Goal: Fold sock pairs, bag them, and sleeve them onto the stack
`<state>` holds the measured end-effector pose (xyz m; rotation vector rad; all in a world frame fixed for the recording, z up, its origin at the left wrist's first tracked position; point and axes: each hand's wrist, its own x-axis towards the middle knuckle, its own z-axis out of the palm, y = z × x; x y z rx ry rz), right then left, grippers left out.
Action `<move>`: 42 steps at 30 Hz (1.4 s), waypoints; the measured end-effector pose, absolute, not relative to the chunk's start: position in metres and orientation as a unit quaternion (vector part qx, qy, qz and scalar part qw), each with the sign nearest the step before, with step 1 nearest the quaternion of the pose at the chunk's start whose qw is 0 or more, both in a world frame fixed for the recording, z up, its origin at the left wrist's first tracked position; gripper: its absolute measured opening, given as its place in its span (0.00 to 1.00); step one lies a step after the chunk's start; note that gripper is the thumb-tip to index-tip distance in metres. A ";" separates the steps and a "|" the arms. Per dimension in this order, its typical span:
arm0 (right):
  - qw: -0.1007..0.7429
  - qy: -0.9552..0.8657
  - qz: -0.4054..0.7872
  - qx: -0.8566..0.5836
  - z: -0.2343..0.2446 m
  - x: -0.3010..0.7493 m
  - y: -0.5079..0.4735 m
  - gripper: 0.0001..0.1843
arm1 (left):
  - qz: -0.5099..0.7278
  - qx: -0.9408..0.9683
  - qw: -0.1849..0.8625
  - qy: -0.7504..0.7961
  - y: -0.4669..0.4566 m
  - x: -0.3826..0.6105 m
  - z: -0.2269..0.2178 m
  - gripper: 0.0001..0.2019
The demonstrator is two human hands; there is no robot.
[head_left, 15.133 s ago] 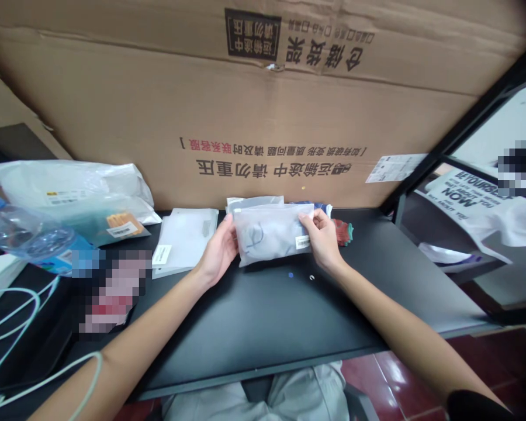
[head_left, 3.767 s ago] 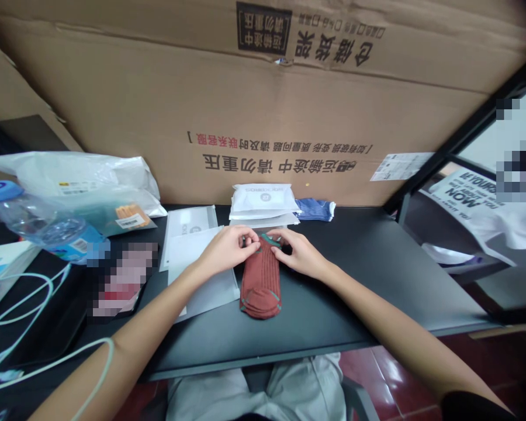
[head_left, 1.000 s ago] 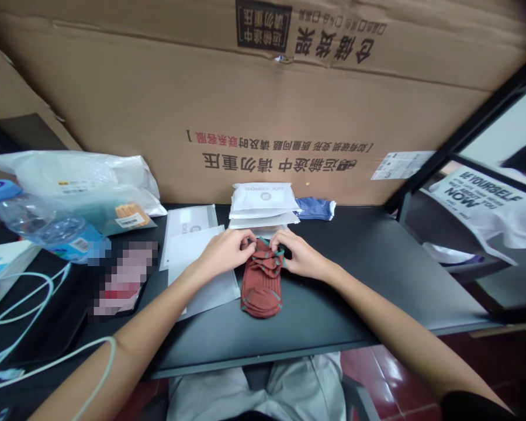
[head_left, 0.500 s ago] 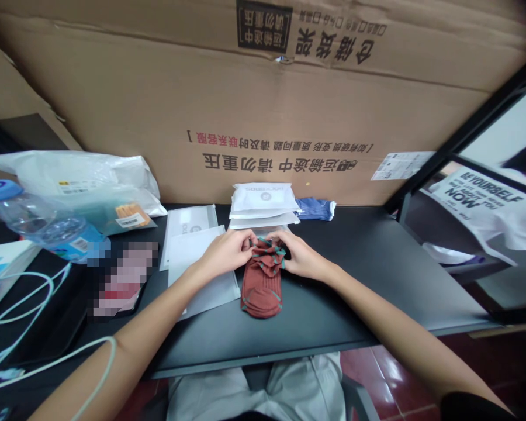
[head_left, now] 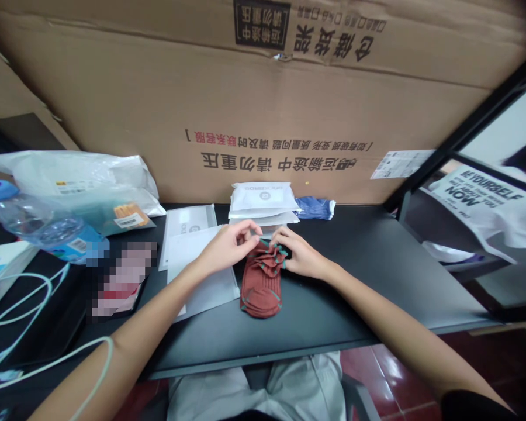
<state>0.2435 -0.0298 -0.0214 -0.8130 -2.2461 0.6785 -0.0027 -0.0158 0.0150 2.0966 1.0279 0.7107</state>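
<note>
A rust-red ribbed sock [head_left: 260, 289] with green trim lies flat on the black desk [head_left: 355, 292], its cuff bunched at the far end. My right hand [head_left: 300, 261] presses against the cuff, its fingers curled on the fabric. My left hand [head_left: 227, 248] is raised just left of the sock, fingers apart and holding nothing. Under that hand's wrist lies a white sheet in a translucent sleeve [head_left: 201, 275].
Behind the sock are stacked white packets [head_left: 263, 196] and a folded blue striped sock [head_left: 313, 208]. A plastic bag [head_left: 74, 175] and a water bottle [head_left: 48, 229] stand at the left, with white cables [head_left: 21, 298] below. A large cardboard sheet [head_left: 267, 105] rises behind the desk.
My left hand has let go of the sock cuff and moved up and left. My right hand stays on the cuff, which looks slightly shifted.
</note>
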 end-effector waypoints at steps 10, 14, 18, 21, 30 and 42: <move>0.338 -0.844 0.282 -0.307 -0.029 0.243 -0.026 0.15 | 0.099 0.864 0.115 0.480 -0.017 -0.002 0.005 0.14; 0.341 -0.842 0.283 -0.308 -0.028 0.242 -0.027 0.16 | 0.092 0.857 0.124 0.493 -0.016 -0.003 0.004 0.13; 0.339 -0.838 0.290 -0.314 -0.027 0.241 -0.028 0.15 | 0.112 0.857 0.144 0.482 -0.016 -0.004 0.005 0.10; 0.334 -0.839 0.290 -0.315 -0.028 0.242 -0.028 0.16 | 0.134 0.859 0.135 0.475 -0.015 -0.004 0.004 0.08; 0.334 -0.841 0.292 -0.310 -0.024 0.241 -0.029 0.15 | 0.178 0.859 0.187 0.442 -0.014 -0.005 0.003 0.04; 0.330 -0.838 0.286 -0.327 -0.029 0.241 -0.029 0.19 | 0.178 0.828 0.213 0.488 -0.018 -0.002 0.011 0.11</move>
